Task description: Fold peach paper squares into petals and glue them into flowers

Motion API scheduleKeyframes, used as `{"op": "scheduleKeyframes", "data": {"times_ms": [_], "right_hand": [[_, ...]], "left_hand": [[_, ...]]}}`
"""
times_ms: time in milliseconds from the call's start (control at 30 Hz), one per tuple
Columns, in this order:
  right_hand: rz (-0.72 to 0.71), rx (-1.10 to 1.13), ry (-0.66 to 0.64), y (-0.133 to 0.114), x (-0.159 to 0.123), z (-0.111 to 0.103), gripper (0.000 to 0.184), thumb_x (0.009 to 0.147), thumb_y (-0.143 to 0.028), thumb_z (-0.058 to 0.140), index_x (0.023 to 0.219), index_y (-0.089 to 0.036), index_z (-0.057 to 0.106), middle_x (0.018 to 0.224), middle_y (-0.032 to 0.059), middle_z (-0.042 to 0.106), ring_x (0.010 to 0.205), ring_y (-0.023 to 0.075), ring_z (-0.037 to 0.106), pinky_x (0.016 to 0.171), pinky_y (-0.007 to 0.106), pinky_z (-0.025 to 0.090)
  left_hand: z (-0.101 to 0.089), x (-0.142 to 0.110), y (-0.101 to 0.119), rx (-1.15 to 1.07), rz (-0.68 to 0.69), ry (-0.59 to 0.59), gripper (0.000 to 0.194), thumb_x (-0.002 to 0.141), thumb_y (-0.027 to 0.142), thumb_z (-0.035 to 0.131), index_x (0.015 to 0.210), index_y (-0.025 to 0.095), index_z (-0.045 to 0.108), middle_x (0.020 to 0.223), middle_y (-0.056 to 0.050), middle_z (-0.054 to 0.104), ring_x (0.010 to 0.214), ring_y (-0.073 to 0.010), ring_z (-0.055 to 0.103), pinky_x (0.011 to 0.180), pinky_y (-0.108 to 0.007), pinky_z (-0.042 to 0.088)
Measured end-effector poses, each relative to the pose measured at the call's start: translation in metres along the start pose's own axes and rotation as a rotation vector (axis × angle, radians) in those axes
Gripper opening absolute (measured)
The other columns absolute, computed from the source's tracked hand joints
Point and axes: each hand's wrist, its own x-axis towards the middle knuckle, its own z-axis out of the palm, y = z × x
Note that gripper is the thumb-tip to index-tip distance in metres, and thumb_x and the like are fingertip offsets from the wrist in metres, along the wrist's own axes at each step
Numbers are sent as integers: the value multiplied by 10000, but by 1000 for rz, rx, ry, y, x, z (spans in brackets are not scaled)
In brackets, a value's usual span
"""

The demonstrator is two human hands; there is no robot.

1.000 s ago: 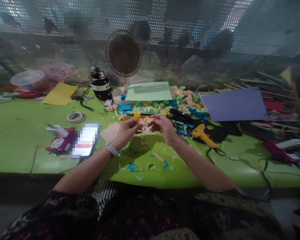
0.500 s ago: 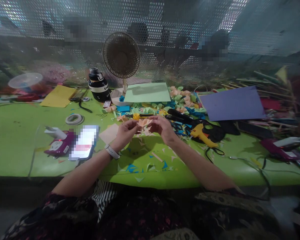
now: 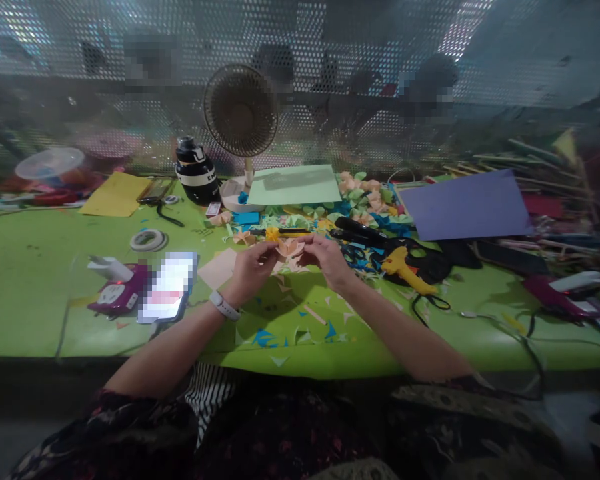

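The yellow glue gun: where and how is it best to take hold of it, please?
Take the yellow glue gun by its handle, probably from the near right with the right hand: the narrow handle slants that way, while the wider head lies beside blue scraps.

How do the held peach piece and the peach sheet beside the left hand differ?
The peach piece looks curved, the peach sheet flat. The piece is held between left hand and right hand; the sheet lies on the table. The piece looks smaller than the sheet. Both are peach.
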Motion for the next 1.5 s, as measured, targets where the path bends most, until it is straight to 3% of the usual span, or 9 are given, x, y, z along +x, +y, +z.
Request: {"op": "scheduleKeyframes", "data": {"times_ms": [167, 400, 500, 633, 767, 933, 1233, 1433, 1500], "right_hand": [[-26, -36, -15, 4, -1, 4, 261, 660, -328, 705, 876, -193, 649, 725, -15, 687, 556, 112, 617, 606, 281, 547], [-135, -155, 12, 12, -4, 8, 258, 708, -351, 678, 911, -206, 613, 732, -9, 658, 609, 136, 620, 625, 295, 534], [-261, -296, 17, 11, -2, 2, 211, 727, -350, 656, 869, -198, 622, 671, -19, 619, 586, 138, 585, 600, 288, 496], [-465, -599, 52, 9, -3, -4, 152, 764, -285, 603, 863, -191, 670, 640, -16, 603, 575, 136, 530, 569, 272, 428], [-574, -761, 54, 9, -8, -1, 144, 803, -250, 590, 888, -193, 692, 752, 21, 684, 641, 150, 571, 617, 276, 446], [-596, -820, 10, 8, -13, 5, 147, 857, -276, 576, 858, -191, 695, 770, 31, 706, 632, 147, 590, 609, 267, 450], [-726, -874, 20, 9, -13, 2, 132, 902, -253, 551, 914, -199, 671, 925, 69, 736, 755, 175, 653, 708, 291, 497], [-716, -919, 23, 13, -11, 0, 98, 894, -235, 557, 881, -198, 647, 849, 49, 713, 746, 177, 640, 702, 288, 479], [-687, -911, 39, 13, -10, -1, 125, 881, -234, 565, 957, -200, 657, 830, 41, 709, 729, 177, 635, 687, 286, 478]], "left_hand": [[3, -2, -2, 45, 101, 2, 226, 841, 226, 578, 986, 157, 738, 909, -62, 776, 753, -163, 707, 707, -264, 545], [7, -6, 3, -16, 51, -3, 222, 857, 278, 602, 984, 138, 719, 903, -77, 770, 743, -174, 717, 716, -282, 569], [4, -6, 8, -72, 37, -55, 339, 856, 277, 621, 1168, 148, 658, 1057, -107, 754, 926, -209, 726, 798, -313, 584], [-3, -5, 12, 1, 217, -90, 513, 826, 267, 674, 1319, 173, 570, 1306, -150, 651, 1201, -267, 625, 984, -408, 529], [-4, -4, 8, 77, 369, -120, 431, 822, 187, 636, 1253, 176, 620, 1230, -132, 692, 1162, -255, 642, 1017, -426, 507], [1, -6, 1, 97, 242, -120, 374, 823, 173, 636, 1196, 165, 668, 1170, -129, 726, 1069, -251, 694, 927, -400, 561], [5, -5, -1, -71, 74, -172, 329, 873, 226, 603, 1174, 194, 732, 1148, -91, 750, 1029, -250, 724, 942, -402, 575], [6, -4, 1, -160, -7, -188, 333, 865, 291, 636, 1163, 183, 740, 1139, -84, 753, 1011, -241, 722, 953, -396, 560], [5, -3, 3, -213, -56, -201, 336, 860, 310, 645, 1152, 175, 744, 1132, -87, 756, 1005, -240, 719, 956, -402, 554]]}}
